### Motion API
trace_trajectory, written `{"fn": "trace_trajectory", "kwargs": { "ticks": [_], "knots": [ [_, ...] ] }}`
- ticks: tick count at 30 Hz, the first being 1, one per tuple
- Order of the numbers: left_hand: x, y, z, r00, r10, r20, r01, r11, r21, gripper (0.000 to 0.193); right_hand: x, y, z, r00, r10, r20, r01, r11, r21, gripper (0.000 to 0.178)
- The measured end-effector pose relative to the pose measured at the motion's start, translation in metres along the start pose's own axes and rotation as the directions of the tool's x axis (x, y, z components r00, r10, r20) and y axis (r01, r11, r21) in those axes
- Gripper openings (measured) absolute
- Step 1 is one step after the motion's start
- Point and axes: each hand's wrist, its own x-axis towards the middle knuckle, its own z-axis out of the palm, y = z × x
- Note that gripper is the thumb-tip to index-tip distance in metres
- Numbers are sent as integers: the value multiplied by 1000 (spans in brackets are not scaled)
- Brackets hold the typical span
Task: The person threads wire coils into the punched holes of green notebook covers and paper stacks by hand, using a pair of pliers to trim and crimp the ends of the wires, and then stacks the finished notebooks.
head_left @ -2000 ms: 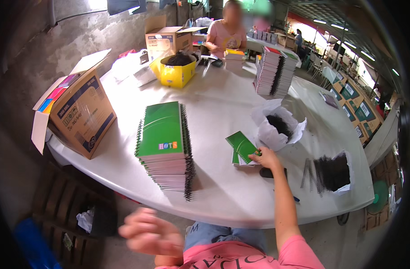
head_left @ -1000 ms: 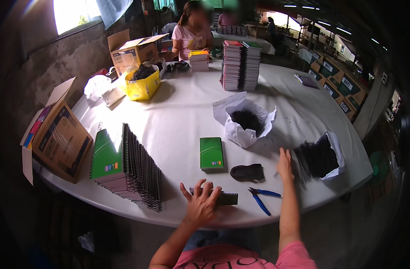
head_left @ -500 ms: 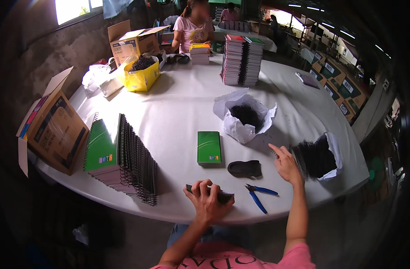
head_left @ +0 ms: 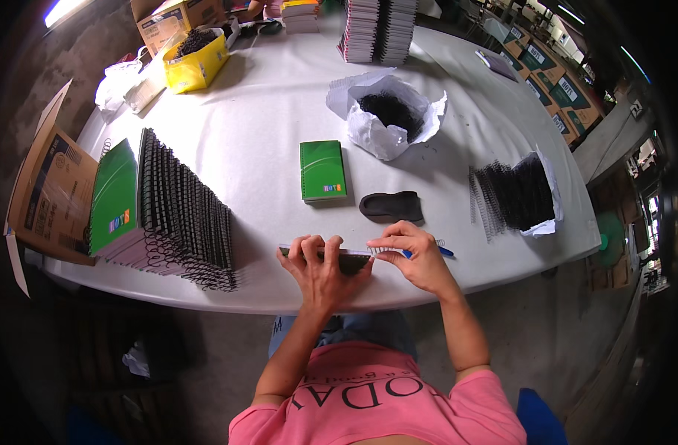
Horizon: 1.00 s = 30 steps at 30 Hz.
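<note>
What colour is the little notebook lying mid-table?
The little notebook is green, clearest in the head view.

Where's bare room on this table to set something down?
A wide bare patch of the white-covered table lies between the tall green spiral-notebook stack and the small green rectangular notebook. Another lies between the crumpled white paper holding black coils and the thin purple notebook. It's crowded at the near edge, around the left hand, right hand and blue-handled tool.
</note>
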Motion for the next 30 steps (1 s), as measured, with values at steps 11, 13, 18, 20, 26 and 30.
{"fn": "trace_trajectory", "kwargs": {
  "ticks": [11,13,18,20,26,30],
  "knots": [
    [8,3,-11,993,27,114,-38,995,97,56,-2,5,-1,995,-97,9,96,995,36,25],
    [10,5,-14,991,30,130,-43,994,102,55,-1,5,-5,982,-189,-2,189,982,-31,24],
    [9,6,-19,990,86,108,-90,996,29,51,1,6,-14,961,50,272,-91,986,138,18],
    [9,6,-23,989,58,137,-60,998,15,48,7,-3,-16,928,87,363,-111,993,45,20],
    [8,6,-19,980,88,176,-82,996,-42,43,-6,-5,-8,998,-64,-2,64,998,-22,34],
    [7,4,-24,985,97,144,-94,995,-33,43,-8,10,1,961,146,237,-197,958,207,24]
  ]
}}
